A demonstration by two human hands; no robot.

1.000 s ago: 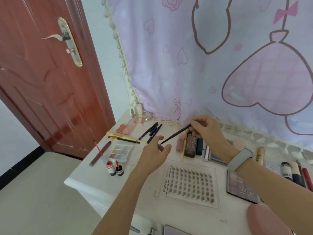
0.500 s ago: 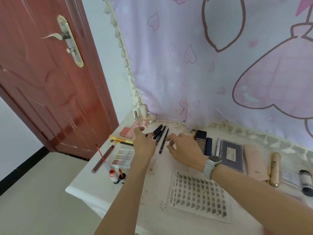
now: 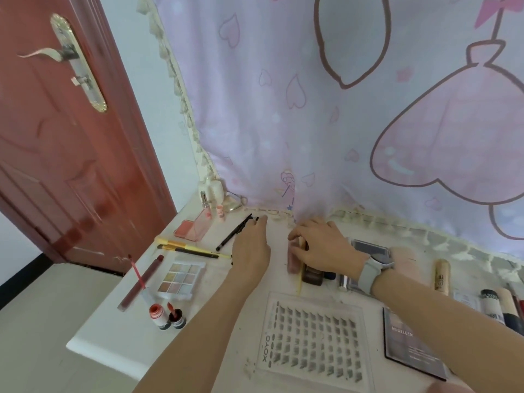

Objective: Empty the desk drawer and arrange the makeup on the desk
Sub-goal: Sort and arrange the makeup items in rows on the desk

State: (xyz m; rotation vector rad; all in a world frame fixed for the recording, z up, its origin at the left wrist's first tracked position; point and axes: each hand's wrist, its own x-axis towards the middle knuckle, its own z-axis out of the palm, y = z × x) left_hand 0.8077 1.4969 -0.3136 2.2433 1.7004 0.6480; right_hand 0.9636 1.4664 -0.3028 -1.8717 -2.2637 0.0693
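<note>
left hand [image 3: 251,249]: lying palm down on the white bench [image 3: 113,333], fingers pretty straight, tips on the black pencils [image 3: 233,233] at about 11 o'clock from the middle of the bench. Not gripping anything as far as I can see.
right hand [image 3: 323,245]: fingers curled down around a pinkish tube [image 3: 293,258], right next to a dark brown case [image 3: 312,275]. Grey watch [image 3: 370,272] on the wrist.
makeup: all spread out on the bench.
9 o'clock side: eyeshadow palette [image 3: 180,277], two little open bottles [image 3: 167,317], a dark red lip gloss tube [image 3: 140,283], yellow-handled brushes [image 3: 187,248], blush compact [image 3: 188,231].
6 o'clock: clear lash tray [image 3: 313,340].
3 o'clock side: dark palette [image 3: 411,343], gold tube [image 3: 441,276].
back edge: pink heart curtain [image 3: 340,109] hanging down onto the bench.
far left: red door [image 3: 56,151].
</note>
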